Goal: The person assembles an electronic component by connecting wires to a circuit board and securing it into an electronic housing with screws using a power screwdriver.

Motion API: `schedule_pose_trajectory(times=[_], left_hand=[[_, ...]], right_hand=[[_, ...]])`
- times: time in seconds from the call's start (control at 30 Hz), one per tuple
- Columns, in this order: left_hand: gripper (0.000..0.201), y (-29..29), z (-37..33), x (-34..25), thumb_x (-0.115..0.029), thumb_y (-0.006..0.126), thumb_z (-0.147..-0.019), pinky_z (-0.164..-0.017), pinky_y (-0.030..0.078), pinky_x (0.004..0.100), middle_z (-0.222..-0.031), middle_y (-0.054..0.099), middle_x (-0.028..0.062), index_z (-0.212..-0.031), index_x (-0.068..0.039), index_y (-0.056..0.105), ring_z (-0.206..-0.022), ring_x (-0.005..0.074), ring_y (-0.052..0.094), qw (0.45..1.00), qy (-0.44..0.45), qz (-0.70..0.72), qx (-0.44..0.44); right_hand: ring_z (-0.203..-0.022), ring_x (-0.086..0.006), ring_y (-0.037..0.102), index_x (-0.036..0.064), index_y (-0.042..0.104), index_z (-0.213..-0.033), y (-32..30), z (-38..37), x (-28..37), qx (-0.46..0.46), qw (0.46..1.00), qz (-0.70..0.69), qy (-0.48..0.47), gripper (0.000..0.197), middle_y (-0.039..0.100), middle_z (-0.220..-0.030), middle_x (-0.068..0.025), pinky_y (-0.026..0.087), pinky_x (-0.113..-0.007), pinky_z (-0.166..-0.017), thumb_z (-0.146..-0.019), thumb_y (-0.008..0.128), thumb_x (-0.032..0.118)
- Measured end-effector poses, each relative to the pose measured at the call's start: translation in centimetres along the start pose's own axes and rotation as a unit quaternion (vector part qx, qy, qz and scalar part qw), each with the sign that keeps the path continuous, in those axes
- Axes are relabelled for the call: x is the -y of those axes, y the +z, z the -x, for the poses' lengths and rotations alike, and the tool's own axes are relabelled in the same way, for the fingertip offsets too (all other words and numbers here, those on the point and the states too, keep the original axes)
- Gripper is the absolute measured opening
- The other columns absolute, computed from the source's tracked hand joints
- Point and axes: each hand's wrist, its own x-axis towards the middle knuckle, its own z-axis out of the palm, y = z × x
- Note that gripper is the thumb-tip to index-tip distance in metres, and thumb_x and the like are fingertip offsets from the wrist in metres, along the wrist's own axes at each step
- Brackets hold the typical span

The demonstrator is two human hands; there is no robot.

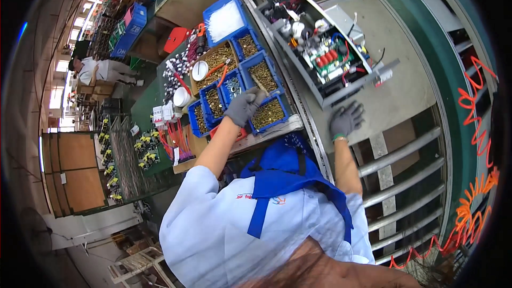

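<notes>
Your gloved left hand (244,105) curls into the blue bin of brass screws (268,113), grip hidden, while your right hand (345,120) lies open and empty below the open metal chassis (320,48); a loose pinch could scatter screws into its wiring.

Both hands wear grey gloves; the forearms are bare, extending from short white sleeves. The left hand (244,105) is reached forward and to the left, its arm nearly straight, fingers curled downward with the palm facing down. The right hand (345,119) is extended straight ahead, fingers spread and slightly bent, palm down, with a green band at the wrist.
</notes>
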Motion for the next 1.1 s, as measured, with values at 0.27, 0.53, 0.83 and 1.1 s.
schedule_pose_trajectory(times=[0.27,0.53,0.83,1.1], left_hand=[[0.031,-7.3,-12.2,-14.1,-0.028,0.063,-0.091,-0.061,0.056,0.0362,-0.085,0.069,0.0166,-0.097,0.002,0.062,-0.070,0.0273,0.068,0.955,0.118,-0.215,-0.166],[0.074,6.6,-18.1,-10.5,-0.052,0.064,-0.086,-0.107,0.036,0.0493,-0.137,0.049,0.0238,-0.136,-0.001,0.047,-0.126,0.0397,0.045,0.427,0.569,-0.689,-0.137],[0.071,32.7,-2.2,16.6,-0.035,0.073,-0.073,-0.113,0.025,0.0453,-0.137,0.048,0.0212,-0.133,-0.004,0.050,-0.131,0.0366,0.040,0.338,0.556,-0.573,0.499],[0.084,39.5,13.9,45.8,-0.047,0.070,-0.076,-0.115,0.017,0.0554,-0.152,0.030,0.0199,-0.147,-0.021,0.034,-0.142,0.0415,0.021,-0.028,0.519,-0.473,0.711]], right_hand=[[-0.112,-0.0306,0.059,0.0016,0.063,-0.116,-2.7,-5.4,-2.8,0.129,0.911,-0.383,-0.083,0.038,0.063,-0.117,-0.0181,0.044,-0.036,-0.096,-0.094,0.054,0.031],[-0.092,-0.0262,0.065,0.0041,0.065,-0.115,-15.1,11.9,-10.0,0.091,0.865,-0.411,0.275,0.037,0.069,-0.100,-0.0152,0.049,-0.035,-0.085,-0.092,0.052,0.030],[-0.105,-0.0321,0.061,0.0067,0.064,-0.113,-26.2,20.7,-5.4,-0.153,0.899,-0.292,0.288,0.036,0.064,-0.112,-0.0153,0.047,-0.041,-0.092,-0.090,0.052,0.031],[-0.095,-0.0283,0.065,0.0053,0.064,-0.111,-29.1,30.2,-6.1,-0.287,0.826,-0.333,0.353,0.031,0.067,-0.102,-0.0136,0.050,-0.038,-0.087,-0.093,0.053,0.028]])
